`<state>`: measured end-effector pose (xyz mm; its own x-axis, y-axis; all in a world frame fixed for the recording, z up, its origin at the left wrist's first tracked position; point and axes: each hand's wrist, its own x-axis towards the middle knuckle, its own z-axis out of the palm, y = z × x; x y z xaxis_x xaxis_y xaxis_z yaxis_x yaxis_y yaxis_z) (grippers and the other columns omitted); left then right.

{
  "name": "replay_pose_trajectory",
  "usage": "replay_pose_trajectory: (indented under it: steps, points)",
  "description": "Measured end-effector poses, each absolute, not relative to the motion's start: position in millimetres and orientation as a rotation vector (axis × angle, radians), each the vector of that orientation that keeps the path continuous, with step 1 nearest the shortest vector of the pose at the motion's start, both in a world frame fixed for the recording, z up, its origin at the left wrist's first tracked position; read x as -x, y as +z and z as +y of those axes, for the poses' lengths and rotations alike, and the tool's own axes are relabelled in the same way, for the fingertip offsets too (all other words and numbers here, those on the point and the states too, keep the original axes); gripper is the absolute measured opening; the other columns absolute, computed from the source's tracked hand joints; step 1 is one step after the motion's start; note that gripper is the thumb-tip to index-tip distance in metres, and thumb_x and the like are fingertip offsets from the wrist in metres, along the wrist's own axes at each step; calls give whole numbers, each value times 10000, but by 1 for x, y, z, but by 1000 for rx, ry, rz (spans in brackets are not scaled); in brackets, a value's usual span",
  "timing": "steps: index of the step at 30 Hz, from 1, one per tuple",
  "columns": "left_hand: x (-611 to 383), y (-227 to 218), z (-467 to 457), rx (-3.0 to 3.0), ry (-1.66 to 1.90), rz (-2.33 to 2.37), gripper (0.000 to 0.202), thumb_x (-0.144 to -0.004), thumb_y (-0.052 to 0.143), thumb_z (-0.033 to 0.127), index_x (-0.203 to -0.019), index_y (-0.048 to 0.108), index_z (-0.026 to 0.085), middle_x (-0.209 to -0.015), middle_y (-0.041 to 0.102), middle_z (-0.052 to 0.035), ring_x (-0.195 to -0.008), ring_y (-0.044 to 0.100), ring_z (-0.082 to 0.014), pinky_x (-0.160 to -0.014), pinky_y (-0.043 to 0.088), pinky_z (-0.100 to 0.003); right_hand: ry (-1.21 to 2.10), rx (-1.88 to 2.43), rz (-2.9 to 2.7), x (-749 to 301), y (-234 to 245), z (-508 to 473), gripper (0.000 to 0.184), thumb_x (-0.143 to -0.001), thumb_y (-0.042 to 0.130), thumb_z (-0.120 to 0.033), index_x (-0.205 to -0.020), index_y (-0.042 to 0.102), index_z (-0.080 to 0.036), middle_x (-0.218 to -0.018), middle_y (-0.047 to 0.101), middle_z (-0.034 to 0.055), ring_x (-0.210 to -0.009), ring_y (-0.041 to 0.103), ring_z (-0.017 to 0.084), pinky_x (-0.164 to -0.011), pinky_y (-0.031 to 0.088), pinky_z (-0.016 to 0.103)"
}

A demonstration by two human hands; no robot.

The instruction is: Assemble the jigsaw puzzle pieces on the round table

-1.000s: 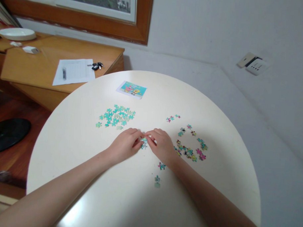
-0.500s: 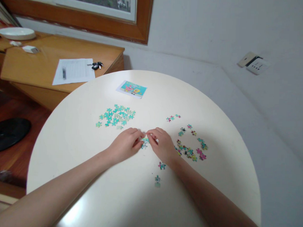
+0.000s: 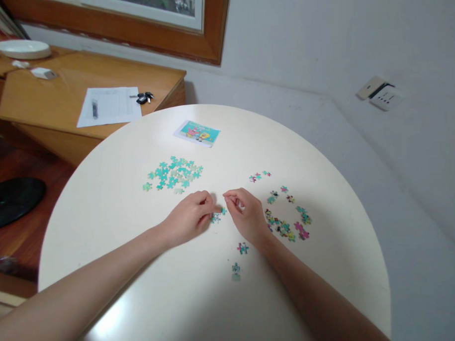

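Note:
My left hand (image 3: 190, 215) rests low over the table with its fingers curled and a fingertip on a small teal-green puzzle piece (image 3: 223, 210). Just below that fingertip lies a pale puzzle section with dark line drawing (image 3: 216, 218), partly covered by the hand. To the right, my right hand (image 3: 247, 213) is held with thumb and index finger pinched together, and no piece shows between them. Nearer to me lie a pink-and-teal piece (image 3: 242, 248) and a pale green joined section (image 3: 236, 272).
A heap of teal pieces (image 3: 175, 173) lies left on the round white table (image 3: 152, 297). Multicoloured pieces (image 3: 284, 229) spread at the right, with a short row (image 3: 258, 177) behind. A picture card (image 3: 199, 133) lies at the back. A wooden desk (image 3: 115, 72) holds paper and keys (image 3: 144, 97).
My right hand has drawn slightly away from the small piece, widening the gap between the hands. My left fingertip has reached rightward onto the teal-green piece.

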<state>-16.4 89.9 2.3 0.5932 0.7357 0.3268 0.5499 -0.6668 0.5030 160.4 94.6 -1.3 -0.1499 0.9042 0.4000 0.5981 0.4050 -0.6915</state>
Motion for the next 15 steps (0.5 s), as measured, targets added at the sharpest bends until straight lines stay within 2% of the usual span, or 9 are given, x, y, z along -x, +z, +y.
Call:
replay_pose_trajectory:
  steps: [15]
  points:
    - [17,3,91,-2505,687,1005,324,-813,406,82,-894,705,176,-798,580,-63,-750,524,-153,-689,441,-295,466,1291,-1872,-160,0,95,135,-787,496,-157,-766,626,-189,-645,585,0,-579,505,117,-588,421,234]
